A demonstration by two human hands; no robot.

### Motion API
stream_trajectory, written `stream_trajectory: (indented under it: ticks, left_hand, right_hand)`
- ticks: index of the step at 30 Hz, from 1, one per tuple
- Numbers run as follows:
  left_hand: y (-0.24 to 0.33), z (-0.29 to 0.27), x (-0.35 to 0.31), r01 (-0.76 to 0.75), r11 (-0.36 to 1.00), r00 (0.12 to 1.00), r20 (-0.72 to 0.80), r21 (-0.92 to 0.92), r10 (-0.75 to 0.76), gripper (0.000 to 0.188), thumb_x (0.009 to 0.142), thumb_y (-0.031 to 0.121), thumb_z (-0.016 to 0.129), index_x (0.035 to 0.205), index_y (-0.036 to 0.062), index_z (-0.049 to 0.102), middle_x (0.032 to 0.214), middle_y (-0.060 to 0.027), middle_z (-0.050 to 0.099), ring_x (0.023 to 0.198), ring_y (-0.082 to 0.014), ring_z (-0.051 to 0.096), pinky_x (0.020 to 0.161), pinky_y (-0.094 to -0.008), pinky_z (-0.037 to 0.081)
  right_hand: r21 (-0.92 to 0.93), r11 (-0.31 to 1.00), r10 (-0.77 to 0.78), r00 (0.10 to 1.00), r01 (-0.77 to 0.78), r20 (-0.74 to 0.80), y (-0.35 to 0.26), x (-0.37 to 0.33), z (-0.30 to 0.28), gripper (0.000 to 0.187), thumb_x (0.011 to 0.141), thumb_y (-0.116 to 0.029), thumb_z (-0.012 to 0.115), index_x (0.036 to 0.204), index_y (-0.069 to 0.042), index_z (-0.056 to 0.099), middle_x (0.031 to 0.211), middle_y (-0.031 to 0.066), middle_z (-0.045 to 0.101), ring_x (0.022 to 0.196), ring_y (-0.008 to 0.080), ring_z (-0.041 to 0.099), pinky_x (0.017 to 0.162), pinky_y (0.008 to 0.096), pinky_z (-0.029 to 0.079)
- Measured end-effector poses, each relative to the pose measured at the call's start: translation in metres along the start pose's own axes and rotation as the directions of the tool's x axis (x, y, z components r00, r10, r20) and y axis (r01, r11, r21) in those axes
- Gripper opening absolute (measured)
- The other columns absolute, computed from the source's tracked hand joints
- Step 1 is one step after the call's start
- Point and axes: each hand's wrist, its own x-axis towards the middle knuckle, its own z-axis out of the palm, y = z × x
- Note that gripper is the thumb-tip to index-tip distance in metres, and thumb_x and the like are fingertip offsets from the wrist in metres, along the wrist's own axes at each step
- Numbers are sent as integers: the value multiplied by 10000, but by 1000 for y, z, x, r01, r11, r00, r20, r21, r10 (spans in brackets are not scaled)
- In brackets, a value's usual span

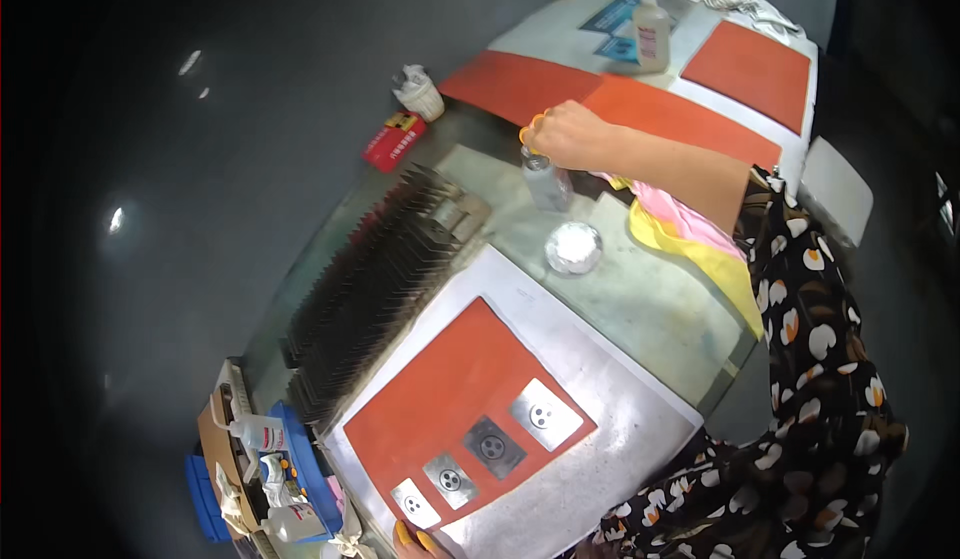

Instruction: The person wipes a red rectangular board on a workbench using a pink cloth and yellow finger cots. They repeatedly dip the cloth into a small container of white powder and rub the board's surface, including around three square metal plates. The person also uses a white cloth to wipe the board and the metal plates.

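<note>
Curling your right hand (568, 136) over a bottle (549, 188), you have an orange mat (435, 389) beside your left fingers (429, 544); both grips unclear.

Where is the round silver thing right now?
In the head view, the round silver thing sits right of centre on the pale green worktop, just below the small bottle at your right hand and left of the yellow cloth.

Greyish bottle (549, 188), flat orange mat (440, 384), four plates (508, 462) atop
</note>
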Motion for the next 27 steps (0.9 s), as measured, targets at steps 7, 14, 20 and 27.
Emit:
stream_trajectory:
  ticks: [7, 14, 20, 27]
  left_hand:
    - [20, 2, 6, 131, 991, 987, 85, 26, -133, 381, 909, 198, 427, 1151, -91, 477, 1122, -286, 511, 1057, -401, 469, 934, -407, 352]
    - [21, 4, 13, 184, 960, 958, 182, 213, -224, 349, 896, 191, 462, 1104, -85, 505, 1065, -235, 551, 1025, -354, 501, 929, -388, 370]
    - [-80, 47, -19, 121, 987, 991, -39, -101, -126, 393, 881, 130, 454, 1207, -85, 405, 1167, -212, 417, 1053, -314, 454, 927, -372, 361]
    - [-82, 60, -5, 75, 997, 996, -55, 14, -74, 397, 807, 29, 490, 1198, -29, 446, 1188, -207, 457, 1070, -348, 436, 937, -400, 336]
  right_hand:
    - [394, 770, 349, 848, -502, 399, -38, -100, 11, 259, 694, -235, 685, 832, -27, 615, 743, 158, 624, 717, 338, 604, 634, 431, 455]
    - [479, 665, 409, 816, -573, 409, -28, -117, 58, 260, 685, -221, 687, 808, -2, 621, 733, 188, 619, 731, 348, 608, 616, 422, 458]
    - [361, 819, 307, 873, -445, 379, -49, -102, 56, 187, 656, -139, 640, 820, -50, 630, 723, 179, 620, 734, 346, 614, 652, 435, 477]
    - [549, 780, 274, 953, -299, 129, -39, -119, 46, 132, 691, -85, 609, 768, 6, 553, 701, 195, 568, 659, 364, 548, 625, 392, 434]
